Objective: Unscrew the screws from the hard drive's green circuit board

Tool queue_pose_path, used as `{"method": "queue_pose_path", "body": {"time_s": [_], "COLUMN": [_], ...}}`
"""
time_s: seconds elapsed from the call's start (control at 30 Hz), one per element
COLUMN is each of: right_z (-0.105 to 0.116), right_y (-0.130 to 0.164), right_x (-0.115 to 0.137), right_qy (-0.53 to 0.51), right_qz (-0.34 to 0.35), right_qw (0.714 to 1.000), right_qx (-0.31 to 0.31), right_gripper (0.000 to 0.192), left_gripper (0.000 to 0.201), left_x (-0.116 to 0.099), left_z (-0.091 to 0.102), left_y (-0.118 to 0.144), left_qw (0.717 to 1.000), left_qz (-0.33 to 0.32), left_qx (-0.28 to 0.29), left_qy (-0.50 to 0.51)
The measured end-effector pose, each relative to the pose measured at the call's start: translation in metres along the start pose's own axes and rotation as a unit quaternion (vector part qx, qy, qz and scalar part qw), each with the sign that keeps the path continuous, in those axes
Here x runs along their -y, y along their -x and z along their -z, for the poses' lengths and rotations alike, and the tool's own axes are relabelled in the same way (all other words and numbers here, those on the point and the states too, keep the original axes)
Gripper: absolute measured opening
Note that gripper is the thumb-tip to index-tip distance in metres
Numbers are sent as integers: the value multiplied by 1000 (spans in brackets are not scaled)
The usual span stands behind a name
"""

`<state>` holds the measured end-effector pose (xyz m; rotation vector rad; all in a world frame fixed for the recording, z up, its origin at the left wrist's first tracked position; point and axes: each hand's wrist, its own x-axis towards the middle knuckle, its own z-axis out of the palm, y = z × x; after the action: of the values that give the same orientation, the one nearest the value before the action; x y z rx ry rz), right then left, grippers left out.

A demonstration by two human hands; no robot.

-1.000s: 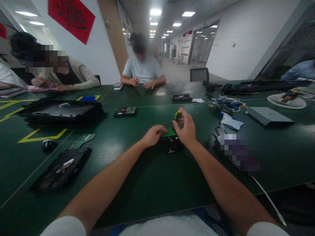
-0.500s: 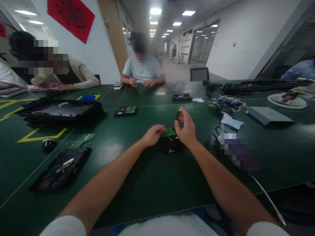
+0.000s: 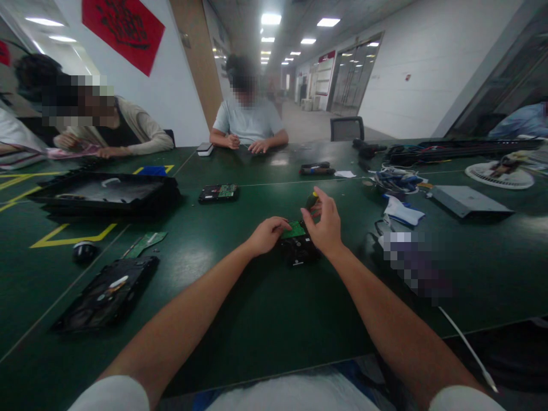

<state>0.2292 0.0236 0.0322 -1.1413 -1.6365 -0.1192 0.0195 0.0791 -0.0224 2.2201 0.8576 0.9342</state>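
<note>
A black hard drive (image 3: 298, 251) with a green circuit board (image 3: 293, 230) on its upper face lies on the green table in front of me. My left hand (image 3: 269, 234) grips the drive's left side, its fingers bent over the board's edge. Above the drive's right side, my right hand (image 3: 324, 224) has its fingers curled round a screwdriver (image 3: 312, 200) with a dark and yellow handle. The screwdriver's tip is hidden behind my hand, so I cannot tell whether it touches the board.
Another drive (image 3: 218, 193) lies farther off. At left are a black casing (image 3: 103, 285), a loose green board (image 3: 145, 244), a mouse (image 3: 84, 252) and black trays (image 3: 107, 191). Cables (image 3: 396, 180) and a metal box (image 3: 471, 202) sit at right. Co-workers sit across the table.
The screwdriver's handle has turned or tilted slightly in my right hand and shows more clearly. My left hand and the hard drive stay in place.
</note>
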Motion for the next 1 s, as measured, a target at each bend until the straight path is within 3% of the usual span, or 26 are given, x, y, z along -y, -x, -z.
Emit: {"method": "queue_pose_path", "body": {"time_s": [1.0], "right_z": [1], "right_y": [0], "right_x": [1], "right_qy": [-4], "right_qz": [8], "right_qw": [1000], "right_qx": [1], "right_gripper": [63], "left_gripper": [27], "left_x": [0], "left_z": [0], "left_y": [0], "left_qw": [1000], "left_qz": [1], "left_qx": [0], "left_qy": [0]}}
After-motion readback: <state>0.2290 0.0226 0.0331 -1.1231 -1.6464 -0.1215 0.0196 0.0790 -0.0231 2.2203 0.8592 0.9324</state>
